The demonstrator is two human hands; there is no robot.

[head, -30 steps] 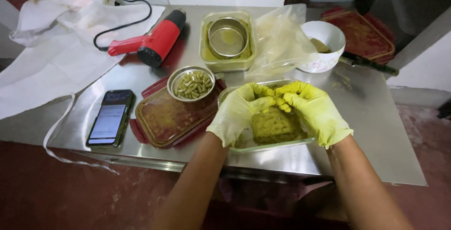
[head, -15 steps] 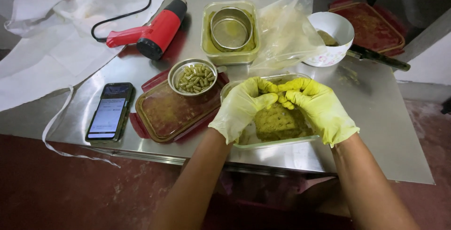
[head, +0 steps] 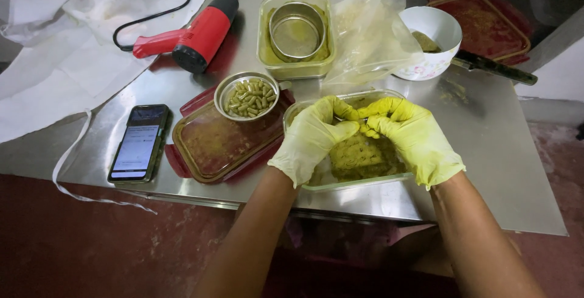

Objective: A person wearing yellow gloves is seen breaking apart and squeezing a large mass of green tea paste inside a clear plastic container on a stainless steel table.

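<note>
Both hands wear yellow-green gloves and hover over a clear rectangular dish [head: 310,183] holding a mound of green-yellow powder [head: 359,157]. My left hand [head: 311,140] and my right hand [head: 415,140] meet at the fingertips, pinched together on a small capsule that the fingers mostly hide. A small metal bowl of green capsules [head: 247,95] stands just left of my left hand, on a red-rimmed glass tray [head: 210,149] dusted with powder.
On the steel table [head: 505,170] lie a phone [head: 139,143], a red heat gun [head: 198,30] with a black cord, a square tub with a metal sieve [head: 296,30], a plastic bag [head: 368,30], a white bowl [head: 433,45], a knife [head: 496,67], a red tray [head: 483,24] and white cloth [head: 67,42].
Both hands stay over the powder dish with fingertips pinched together; only small finger movement shows. The view has shifted slightly.
</note>
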